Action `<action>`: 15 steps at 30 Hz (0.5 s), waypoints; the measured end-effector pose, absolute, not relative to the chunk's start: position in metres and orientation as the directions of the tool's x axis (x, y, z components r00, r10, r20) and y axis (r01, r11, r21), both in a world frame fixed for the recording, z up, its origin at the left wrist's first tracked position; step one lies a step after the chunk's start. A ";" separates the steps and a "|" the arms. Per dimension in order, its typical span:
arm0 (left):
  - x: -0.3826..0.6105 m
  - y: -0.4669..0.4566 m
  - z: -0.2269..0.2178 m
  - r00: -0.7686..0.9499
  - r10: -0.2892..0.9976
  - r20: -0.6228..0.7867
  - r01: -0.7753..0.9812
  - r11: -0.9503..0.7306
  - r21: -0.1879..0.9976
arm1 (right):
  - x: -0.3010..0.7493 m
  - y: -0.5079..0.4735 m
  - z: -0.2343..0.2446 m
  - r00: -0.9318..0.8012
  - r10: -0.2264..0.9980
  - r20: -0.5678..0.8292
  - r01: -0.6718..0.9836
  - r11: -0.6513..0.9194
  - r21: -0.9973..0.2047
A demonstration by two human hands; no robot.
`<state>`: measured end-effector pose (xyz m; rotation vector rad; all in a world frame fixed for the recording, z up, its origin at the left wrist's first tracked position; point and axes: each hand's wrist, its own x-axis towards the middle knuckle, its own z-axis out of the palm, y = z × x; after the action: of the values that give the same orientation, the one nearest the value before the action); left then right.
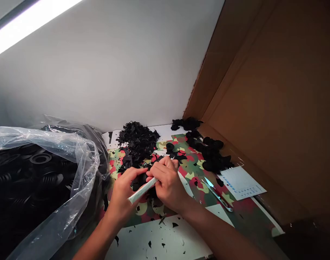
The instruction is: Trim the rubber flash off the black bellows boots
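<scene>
My right hand (168, 182) is closed around a slim tool with a white-wrapped handle (142, 191), which sticks out toward the lower left; its working end is hidden behind my fingers. Just left of it, my left hand (122, 193) curls around a black rubber-like part (139, 180), thumb and finger meeting near the right hand's fingertips. Most of that part is covered by the hands. Beyond them lies a heap of thin black scraps (138, 142). A small black ring-shaped piece (169, 147) rests behind my right hand.
At left, a clear plastic bag (86, 155) holds many black ribbed rubber parts (40, 159). More black parts (208, 148) line the right side, near a printed white card (243, 183) and a slender metal hand tool (217, 195). Cardboard (262, 126) stands at right; scraps dot the camouflage-patterned cover (196, 196).
</scene>
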<state>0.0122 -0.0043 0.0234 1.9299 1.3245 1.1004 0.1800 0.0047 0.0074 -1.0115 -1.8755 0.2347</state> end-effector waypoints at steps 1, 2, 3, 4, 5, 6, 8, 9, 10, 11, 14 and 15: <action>0.013 -0.005 0.023 0.196 0.922 0.334 0.500 -0.387 0.774 | 0.179 0.004 0.007 -0.207 0.714 0.668 0.564 0.646 -0.515; 0.014 -0.005 0.023 0.202 0.914 0.351 0.514 -0.404 0.757 | 0.178 0.004 0.008 -0.203 0.713 0.671 0.578 0.640 -0.506; 0.016 -0.006 0.022 0.199 0.907 0.372 0.527 -0.419 0.739 | 0.177 0.004 0.008 -0.181 0.725 0.665 0.589 0.621 -0.517; 0.019 -0.007 0.022 0.189 0.896 0.402 0.541 -0.437 0.719 | 0.177 0.004 0.008 -0.144 0.743 0.654 0.593 0.594 -0.543; 0.022 -0.008 0.021 0.179 0.878 0.444 0.555 -0.462 0.691 | 0.176 0.004 0.008 -0.102 0.764 0.637 0.592 0.561 -0.579; 0.025 -0.008 0.020 0.170 0.850 0.498 0.571 -0.497 0.653 | 0.176 0.004 0.008 -0.059 0.785 0.617 0.586 0.528 -0.615; 0.030 -0.008 0.018 0.172 0.770 0.614 0.590 -0.580 0.562 | 0.176 0.007 0.008 0.012 0.819 0.573 0.564 0.468 -0.680; 0.033 -0.008 0.016 0.183 0.723 0.666 0.582 -0.625 0.519 | 0.177 0.009 0.007 0.041 0.835 0.548 0.549 0.440 -0.711; 0.034 -0.008 0.015 0.190 0.679 0.709 0.564 -0.666 0.488 | 0.177 0.011 0.007 0.065 0.853 0.518 0.530 0.411 -0.742; 0.035 -0.008 0.014 0.185 0.647 0.740 0.541 -0.696 0.473 | 0.178 0.014 0.006 0.082 0.870 0.486 0.509 0.383 -0.771; 0.036 -0.009 0.012 0.097 0.650 0.753 0.485 -0.692 0.535 | 0.181 0.020 0.005 0.093 0.902 0.422 0.461 0.336 -0.821; 0.036 -0.009 0.012 0.054 0.674 0.737 0.478 -0.665 0.574 | 0.181 0.021 0.005 0.092 0.906 0.414 0.455 0.331 -0.827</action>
<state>0.0363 -0.0090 0.0119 2.1454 1.1899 1.6670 0.1809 0.0215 0.0047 -1.2866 -1.5327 0.5317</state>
